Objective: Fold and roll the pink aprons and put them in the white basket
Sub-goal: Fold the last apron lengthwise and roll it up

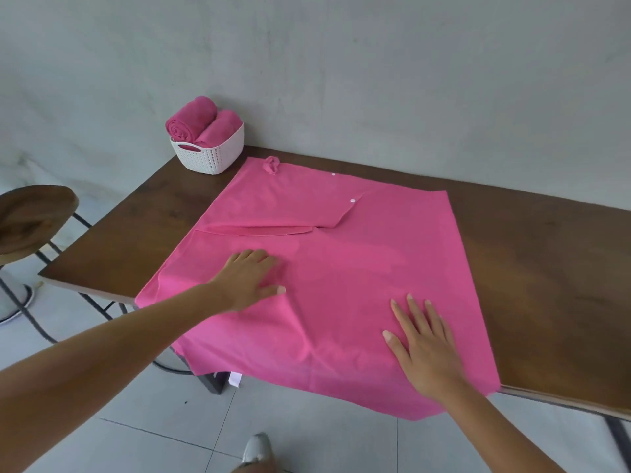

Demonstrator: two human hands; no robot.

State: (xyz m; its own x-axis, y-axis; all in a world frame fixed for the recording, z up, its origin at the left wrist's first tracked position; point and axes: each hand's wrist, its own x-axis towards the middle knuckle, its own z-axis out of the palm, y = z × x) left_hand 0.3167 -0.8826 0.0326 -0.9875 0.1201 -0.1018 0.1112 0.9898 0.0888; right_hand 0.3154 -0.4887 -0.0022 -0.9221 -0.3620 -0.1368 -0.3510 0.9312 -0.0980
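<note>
Pink apron (358,261) on table (532,254), left hand (246,281), right hand (423,349) flat on it; white basket (213,158) of rolls (198,121) behind, stool (30,216) beside

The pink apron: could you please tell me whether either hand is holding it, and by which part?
Nothing is held. The left hand and the right hand both press flat on the apron, with no grip on any part.
</note>
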